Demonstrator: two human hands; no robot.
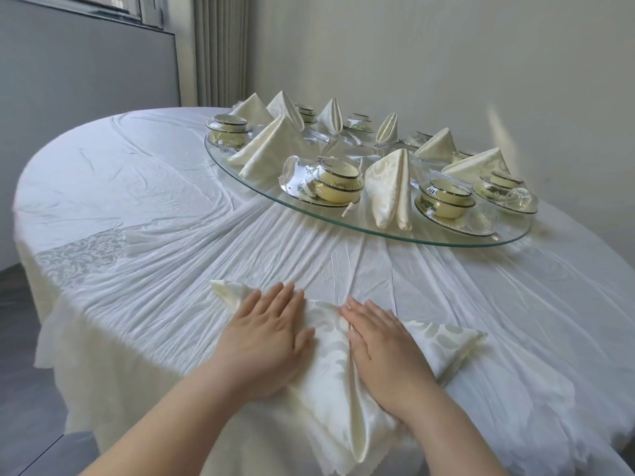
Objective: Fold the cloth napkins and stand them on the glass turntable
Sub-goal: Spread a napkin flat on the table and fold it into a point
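Observation:
A cream patterned cloth napkin (330, 369) lies partly folded on the white tablecloth at the table's near edge, with pointed corners sticking out left and right. My left hand (264, 334) presses flat on its left half, fingers straight. My right hand (381, 348) presses flat on its right half beside a centre crease. Further back the round glass turntable (378, 231) carries several folded napkins standing upright, the nearest one (390, 190) at its front edge.
Several plastic-wrapped bowl and plate sets (326, 183) stand between the napkins on the turntable. The wrinkled tablecloth (144, 207) hangs over the round table's edge. A wall and a curtain (220, 49) stand behind, floor at lower left.

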